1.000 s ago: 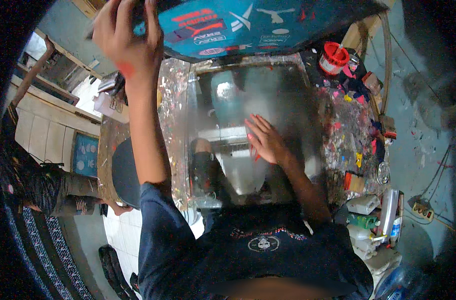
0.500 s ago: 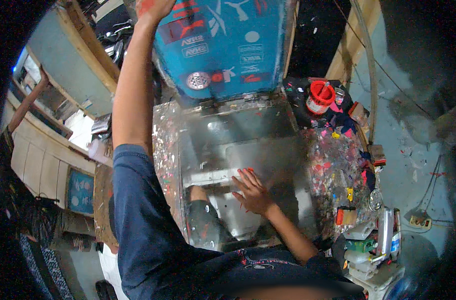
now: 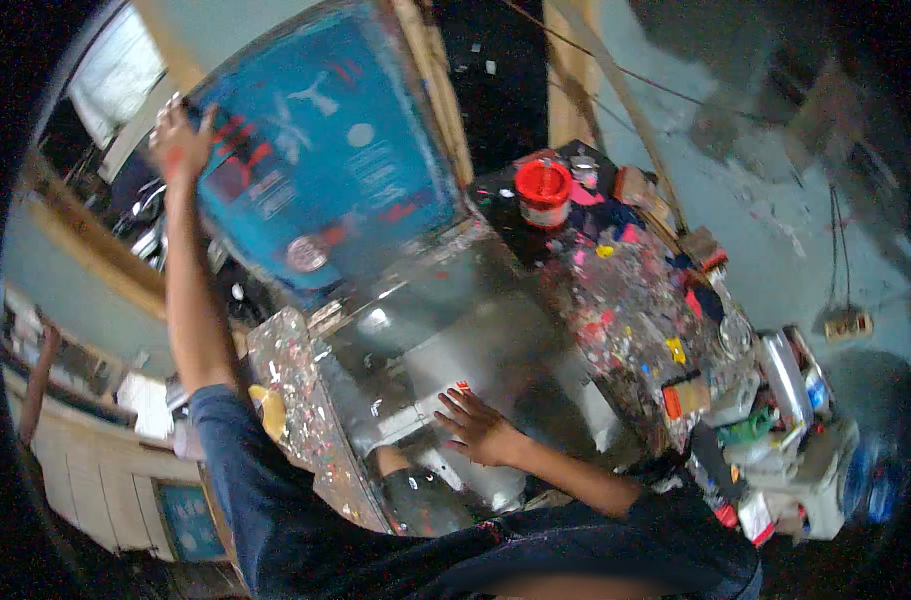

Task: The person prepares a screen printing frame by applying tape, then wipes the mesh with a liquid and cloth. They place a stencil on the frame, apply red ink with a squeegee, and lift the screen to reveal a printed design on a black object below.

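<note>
My left hand (image 3: 182, 140) grips the upper left edge of a raised screen printing frame (image 3: 340, 165) with blue mesh and red and white logo shapes. The frame stands tilted up at the far side of a shiny glass-like plate (image 3: 460, 330). My right hand (image 3: 475, 428) rests on or just over this plate, fingers spread and holding nothing, with a small red mark just beyond the fingertips. The plate reflects light and dark shapes. The view is a little blurred.
Right of the plate lie a red bucket (image 3: 542, 185), paint-spattered clutter (image 3: 615, 320) and several plastic containers (image 3: 815, 470). A power strip (image 3: 847, 325) is by the wall. At the left are a door (image 3: 85, 450), another person's arm (image 3: 40, 385) and a paint-spattered board (image 3: 280, 365).
The frame has swung up and back from over the plate, with my left hand on it. The view has turned, shifting the scene. My right hand stays spread at the plate.
</note>
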`<state>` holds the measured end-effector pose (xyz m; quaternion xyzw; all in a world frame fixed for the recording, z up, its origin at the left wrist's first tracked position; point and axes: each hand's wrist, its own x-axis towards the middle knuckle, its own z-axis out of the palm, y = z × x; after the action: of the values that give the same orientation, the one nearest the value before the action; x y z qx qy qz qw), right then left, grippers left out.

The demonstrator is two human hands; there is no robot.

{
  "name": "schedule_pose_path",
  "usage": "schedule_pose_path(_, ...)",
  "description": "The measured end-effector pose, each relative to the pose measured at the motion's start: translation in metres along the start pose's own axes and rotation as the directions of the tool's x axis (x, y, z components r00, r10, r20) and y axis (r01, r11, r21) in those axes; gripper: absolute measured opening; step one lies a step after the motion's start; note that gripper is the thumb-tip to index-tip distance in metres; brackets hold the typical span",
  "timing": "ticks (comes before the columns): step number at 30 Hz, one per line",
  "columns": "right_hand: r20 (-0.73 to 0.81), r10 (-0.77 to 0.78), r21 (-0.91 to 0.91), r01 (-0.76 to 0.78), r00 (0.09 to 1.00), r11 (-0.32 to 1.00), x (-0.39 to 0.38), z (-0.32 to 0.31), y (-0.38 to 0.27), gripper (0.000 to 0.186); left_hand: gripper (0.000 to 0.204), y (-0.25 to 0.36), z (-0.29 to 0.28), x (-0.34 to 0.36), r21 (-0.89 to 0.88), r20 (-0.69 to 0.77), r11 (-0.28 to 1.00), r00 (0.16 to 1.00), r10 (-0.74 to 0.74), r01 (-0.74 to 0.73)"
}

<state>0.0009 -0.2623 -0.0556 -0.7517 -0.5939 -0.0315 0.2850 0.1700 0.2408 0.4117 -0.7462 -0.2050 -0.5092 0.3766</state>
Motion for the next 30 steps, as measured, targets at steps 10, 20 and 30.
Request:
schedule_pose_path(10,0.431,0.172,-0.084,-0.150,0.886,0.985,-0.013,-0.027,0.007,0.061,0.095,0.243,-0.325,-0.464,-0.776,0.612,0.308,0.539,0.579,0.551)
schedule_pose_path(20,0.007,0.025,0.053,-0.025,1.000,0.998,0.141,-0.097,-0.015,0.025,0.129,0.207,-0.328,-0.533,-0.871,0.486,0.332,0.732,0.477,0.362)
schedule_pose_path(30,0.001,-0.181,0.521,0.155,0.983,0.840,0.430,0.138,-0.233,0.127,0.134,0.243,-0.309,-0.555,-0.914,0.360,0.058,0.741,0.567,0.401)
